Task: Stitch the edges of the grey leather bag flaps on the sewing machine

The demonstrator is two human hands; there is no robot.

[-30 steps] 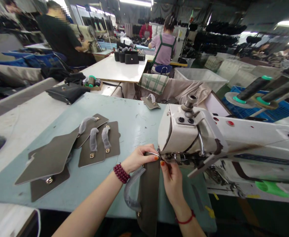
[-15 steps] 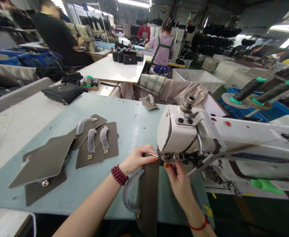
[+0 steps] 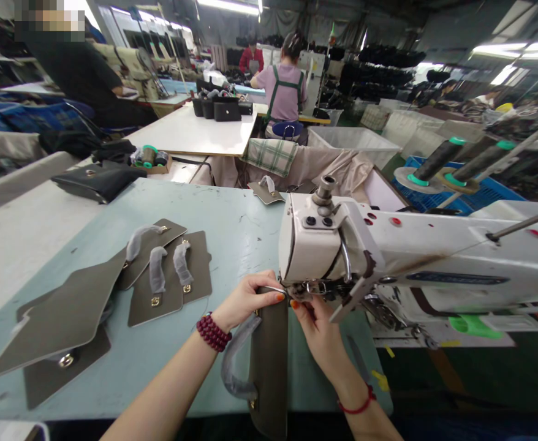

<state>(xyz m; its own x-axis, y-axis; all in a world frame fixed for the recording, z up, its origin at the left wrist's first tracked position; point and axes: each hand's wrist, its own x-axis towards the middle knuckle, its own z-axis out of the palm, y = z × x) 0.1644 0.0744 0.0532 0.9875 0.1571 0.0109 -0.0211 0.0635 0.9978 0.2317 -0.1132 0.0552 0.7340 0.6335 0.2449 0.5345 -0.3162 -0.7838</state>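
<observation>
My left hand (image 3: 246, 299), a beaded bracelet at its wrist, pinches the upper end of a grey-brown bag flap (image 3: 270, 361) between thumb and fingers. That flap lies lengthwise toward me, its far end under the head of a white sewing machine (image 3: 379, 239). A plastic-wrapped handle (image 3: 233, 367) with gold fittings curves out from its left side. My right hand (image 3: 319, 331) is beside the flap's right edge below the machine head, thumb and fingers drawn together. What those fingers hold, if anything, is hidden. The needle area is mostly covered by the hands and machine parts.
More bag flaps (image 3: 62, 306) with wrapped handles overlap at the left of the pale blue tabletop (image 3: 223, 214). Another flap (image 3: 266, 191) lies behind the machine. Thread cones (image 3: 439, 160) stand at the right. A black bag (image 3: 97, 179) sits at the back left. Co-workers (image 3: 284, 86) sit beyond.
The whole view has shifted, so the machine and table appear further left. Both hands keep their places at the flap near the machine head, with little visible movement of the flap.
</observation>
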